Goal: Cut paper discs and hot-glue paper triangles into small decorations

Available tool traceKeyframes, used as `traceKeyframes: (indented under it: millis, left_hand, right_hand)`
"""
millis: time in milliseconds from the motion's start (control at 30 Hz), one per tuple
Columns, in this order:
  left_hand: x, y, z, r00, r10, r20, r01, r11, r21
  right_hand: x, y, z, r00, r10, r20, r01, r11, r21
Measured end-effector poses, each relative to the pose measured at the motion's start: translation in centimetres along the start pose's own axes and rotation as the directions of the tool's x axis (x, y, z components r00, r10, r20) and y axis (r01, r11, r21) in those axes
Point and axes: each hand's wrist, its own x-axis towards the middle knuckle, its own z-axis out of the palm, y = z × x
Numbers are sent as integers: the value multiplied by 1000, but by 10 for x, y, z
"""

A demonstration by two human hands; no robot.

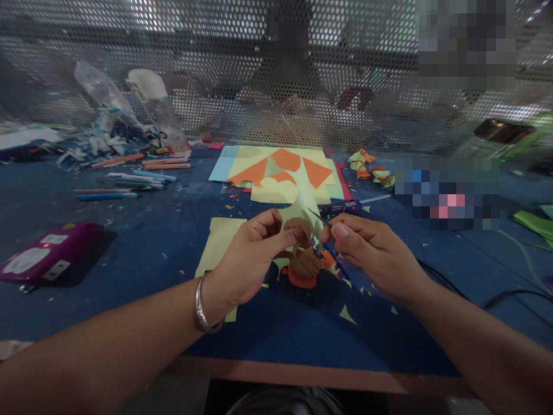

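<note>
My left hand point(263, 248), with a bangle at its wrist, pinches a brown round disc point(298, 227) between thumb and fingers. A pale green paper point(307, 196) rises behind the disc; whether the same fingers hold it I cannot tell. Closed around a thin, dark pointed tool point(318, 217), my right hand point(367, 248) is just to the right of the paper. The tool's tip points up and left; its handle is hidden in the fingers. Beneath my left fingers, another brown round piece point(306, 263) lies over orange paper point(302, 281), among pale green and orange scraps.
Yellow sheets point(259, 193) with orange cut pieces point(286, 159) lie ahead. A purple case point(52, 253) and several pens point(138, 180) are at left, a bottle point(155, 104) behind them. Crumpled scraps point(382, 176) and a black cable point(444, 279) are at right. Perforated metal point(207, 109) stands behind.
</note>
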Motion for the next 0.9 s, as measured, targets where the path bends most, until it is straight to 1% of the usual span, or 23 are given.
traceKeyframes:
  millis: [100, 167, 333, 433, 700, 900]
  left_hand:
    - [1, 2, -1, 998, 1, -64, 3, 999, 54]
    - [1, 1, -1, 997, 22, -80, -15, 997, 80]
    - [1, 0, -1, 997, 36, -67, -32, 997, 68]
    - [0, 2, 0, 996, 40, -80, -35, 997, 68]
    - [-2, 2, 1, 999, 19, -36, -16, 997, 78]
    - [-1, 1, -1, 997, 47, -63, -40, 994, 98]
  right_hand:
    - [-1, 3, -1, 998, 41, 45, -41, 999, -10]
    - [-1, 5, -1, 995, 62, 81, -62, 998, -8]
    - [0, 6, 0, 991, 91, 96, -95, 995, 36]
    - [0, 6, 0, 992, 93, 84, -95, 995, 23]
    - [0, 2, -2, 992, 77, 99, -79, 997, 19]
    - [-1, 1, -3, 992, 67, 111, -67, 998, -4]
